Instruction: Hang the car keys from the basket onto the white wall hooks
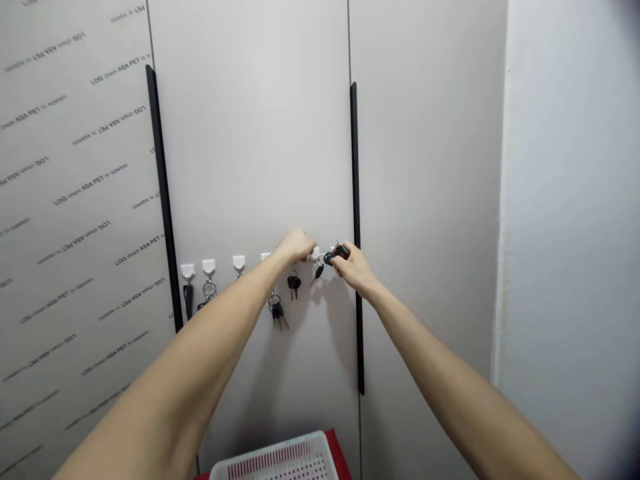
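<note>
My right hand (355,270) is closed on a bunch of black keys (341,252), which looks to include a black fob with a red spot. One black-headed key (319,272) dangles beside it from a ring near a white hook (315,253). My left hand (297,245) is closed against the panel just left of that hook; its fingertips are turned away, so what they grip is hidden. Below my left hand hang two black-headed keys (294,283), and lower left a larger key bunch (277,311).
More white adhesive hooks (209,266) run left along the pale cabinet door (250,147), some holding keys, partly covered by my left forearm. Long black handles (355,167) edge the door. Below stands a white perforated basket (324,445) on something red (338,455).
</note>
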Demonstrator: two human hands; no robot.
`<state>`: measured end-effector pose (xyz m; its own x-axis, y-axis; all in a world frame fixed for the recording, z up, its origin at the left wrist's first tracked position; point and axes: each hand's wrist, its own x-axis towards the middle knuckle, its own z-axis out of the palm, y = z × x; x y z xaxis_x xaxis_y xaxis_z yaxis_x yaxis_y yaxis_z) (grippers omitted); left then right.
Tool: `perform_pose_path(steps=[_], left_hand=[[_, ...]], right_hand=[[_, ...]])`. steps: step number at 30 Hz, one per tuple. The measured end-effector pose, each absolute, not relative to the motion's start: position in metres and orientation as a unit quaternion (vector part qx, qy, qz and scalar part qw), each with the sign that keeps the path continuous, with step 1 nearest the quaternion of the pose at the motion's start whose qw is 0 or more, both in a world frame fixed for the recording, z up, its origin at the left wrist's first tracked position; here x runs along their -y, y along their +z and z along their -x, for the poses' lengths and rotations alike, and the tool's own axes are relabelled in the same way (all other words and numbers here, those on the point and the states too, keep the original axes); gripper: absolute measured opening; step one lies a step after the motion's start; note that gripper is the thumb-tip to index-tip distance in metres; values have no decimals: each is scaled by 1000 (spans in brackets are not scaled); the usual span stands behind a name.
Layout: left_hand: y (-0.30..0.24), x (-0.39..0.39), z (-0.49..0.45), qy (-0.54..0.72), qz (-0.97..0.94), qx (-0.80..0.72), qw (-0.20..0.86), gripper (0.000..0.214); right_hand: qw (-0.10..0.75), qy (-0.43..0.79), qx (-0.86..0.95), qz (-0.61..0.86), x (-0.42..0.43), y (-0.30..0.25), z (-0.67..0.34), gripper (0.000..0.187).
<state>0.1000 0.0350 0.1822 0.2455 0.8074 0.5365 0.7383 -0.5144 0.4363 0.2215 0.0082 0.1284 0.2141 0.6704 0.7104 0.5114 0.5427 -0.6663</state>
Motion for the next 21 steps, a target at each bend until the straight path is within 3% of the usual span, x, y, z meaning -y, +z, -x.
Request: perform_pose_path(steps=[3,5,10,14,16,19,21], left_hand=[[185,-37,-94,490,-732,-473,-14,27],[173,-33,-87,481,-745,-461,37,31],[60,0,-55,314,-819,-428,218,32],[-43,29,-22,170,-793,-496,310,33],[-55,29,-11,191,-780,-508,311,37],[-23,9,-8,370,-734,-525,221,43],[9,-11,-15,474,-685,-537,134,45]], right_hand=[[562,132,664,475,4,88,-210,10],[478,192,708,483,15,45,-199,8],[273,278,785,482,46,-79,-174,16],[157,298,799,499,48,-103,-172,21],[200,277,800,494,36,-73,-172,19],[438,172,714,519,9,-5,-163,24],[533,90,648,536,-10,33,-153,26]])
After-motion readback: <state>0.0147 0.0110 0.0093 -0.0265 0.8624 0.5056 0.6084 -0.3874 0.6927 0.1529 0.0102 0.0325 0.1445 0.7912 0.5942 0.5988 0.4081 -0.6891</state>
